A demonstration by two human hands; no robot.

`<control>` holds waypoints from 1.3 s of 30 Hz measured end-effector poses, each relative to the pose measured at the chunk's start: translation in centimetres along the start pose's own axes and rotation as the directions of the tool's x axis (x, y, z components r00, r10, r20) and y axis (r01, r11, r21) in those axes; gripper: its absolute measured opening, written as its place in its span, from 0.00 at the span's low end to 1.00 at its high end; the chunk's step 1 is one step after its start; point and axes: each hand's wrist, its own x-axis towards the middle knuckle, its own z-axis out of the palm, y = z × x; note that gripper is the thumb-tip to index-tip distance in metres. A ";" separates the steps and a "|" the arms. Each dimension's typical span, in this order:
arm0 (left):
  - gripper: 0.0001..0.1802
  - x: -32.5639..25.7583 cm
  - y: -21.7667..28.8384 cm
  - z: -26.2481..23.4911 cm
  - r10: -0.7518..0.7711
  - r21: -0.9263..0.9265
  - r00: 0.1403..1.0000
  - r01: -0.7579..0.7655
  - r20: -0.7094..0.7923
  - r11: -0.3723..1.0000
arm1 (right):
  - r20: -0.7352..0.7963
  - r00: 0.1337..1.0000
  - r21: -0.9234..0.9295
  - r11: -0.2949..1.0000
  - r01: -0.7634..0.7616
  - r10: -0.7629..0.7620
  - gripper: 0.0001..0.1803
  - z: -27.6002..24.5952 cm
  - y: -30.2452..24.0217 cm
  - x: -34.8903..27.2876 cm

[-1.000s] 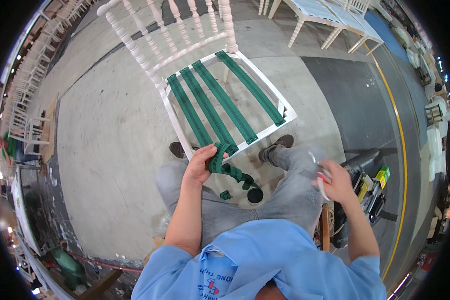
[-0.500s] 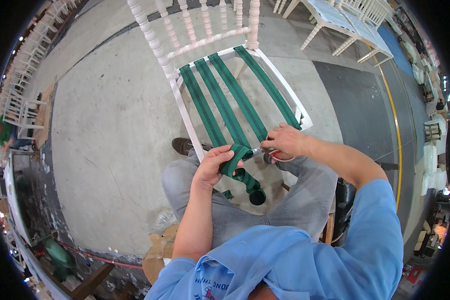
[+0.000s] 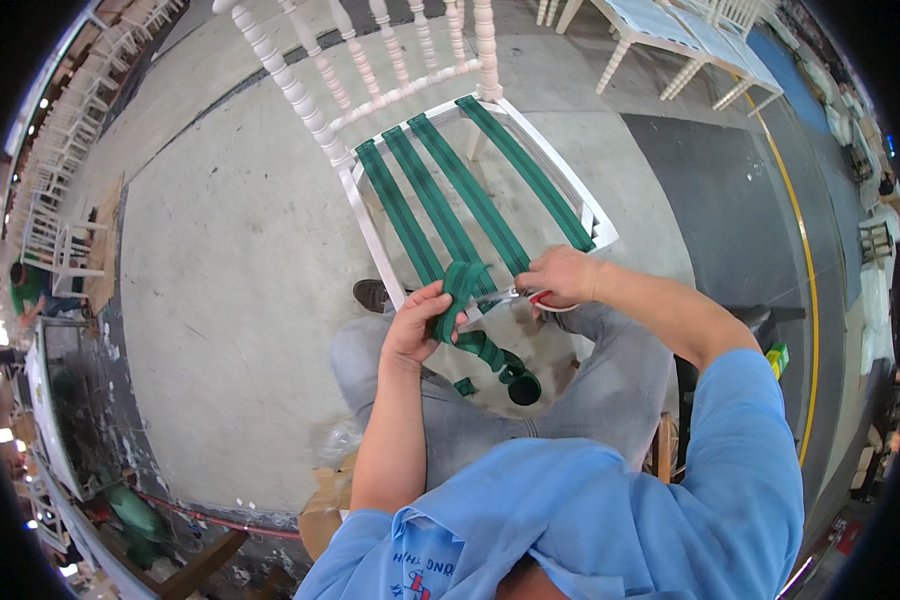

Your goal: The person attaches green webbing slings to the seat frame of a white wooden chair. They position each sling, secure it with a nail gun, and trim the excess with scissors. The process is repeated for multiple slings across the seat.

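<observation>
A white chair frame (image 3: 370, 225) with turned spindles stands in front of me, with three green webbing straps (image 3: 450, 190) stretched across its seat. My left hand (image 3: 418, 322) grips a green strap (image 3: 460, 285) at the seat's front rail; its loose end trails down to a webbing roll (image 3: 522, 385) over my lap. My right hand (image 3: 562, 275) holds red-handled scissors (image 3: 515, 296), whose blades point at the strap beside my left hand.
Concrete floor all around, with a yellow line (image 3: 805, 250) at the right. White furniture frames (image 3: 670, 40) stand at the top right, and stacked white chairs (image 3: 55, 230) line the left. A black stool or cart (image 3: 760, 330) is by my right knee.
My right hand came from my right side to the strap with the scissors. The chair now appears higher in view, and my left hand keeps its hold on the strap.
</observation>
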 end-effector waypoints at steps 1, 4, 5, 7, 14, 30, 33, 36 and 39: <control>0.19 -0.1 0.2 0.0 0.028 0.001 1.000 -0.028 -0.009 1.000 | -0.095 0.994 0.052 0.997 -0.054 0.059 0.23 -0.2 -0.3 -1.6; 0.15 -0.1 -0.7 -0.1 0.066 -0.003 0.994 -0.067 -0.082 0.998 | -0.423 0.835 0.251 0.931 -0.264 0.351 0.26 -0.1 -2.2 -8.2; 0.14 -0.1 -1.2 0.3 0.071 0.004 0.991 -0.071 -0.111 0.997 | -0.516 0.705 0.325 0.873 -0.364 0.486 0.27 0.1 -3.1 -12.1; 0.13 -0.9 -2.2 0.8 0.053 0.048 0.984 -0.045 -0.168 0.998 | -0.470 0.430 0.503 0.634 -0.587 0.771 0.29 0.7 -6.0 -18.9; 0.12 -1.1 -6.0 4.6 0.007 0.196 0.999 0.004 -0.053 0.981 | -0.153 -0.533 0.752 -0.251 -0.609 0.832 0.38 11.1 -21.1 -41.3; 0.11 -1.0 -4.3 18.8 0.401 0.149 0.907 -0.417 0.125 0.896 | -0.248 0.265 0.852 0.340 -0.399 0.932 0.33 7.4 -15.0 -27.1; 0.11 -1.7 -4.7 20.8 0.436 0.101 0.888 -0.452 0.146 0.886 | -0.254 0.551 0.878 0.429 -0.214 0.795 0.36 7.4 -14.4 -16.1; 0.12 -4.4 -2.8 19.9 0.398 0.201 0.872 -0.460 0.285 0.865 | -0.101 0.741 0.993 0.022 0.115 0.664 0.24 6.7 -14.5 -11.7; 0.21 -11.3 1.9 14.6 -0.198 0.836 0.924 -0.184 0.326 0.517 | -0.061 0.907 0.897 -0.375 0.233 0.418 0.14 3.4 -14.1 -11.7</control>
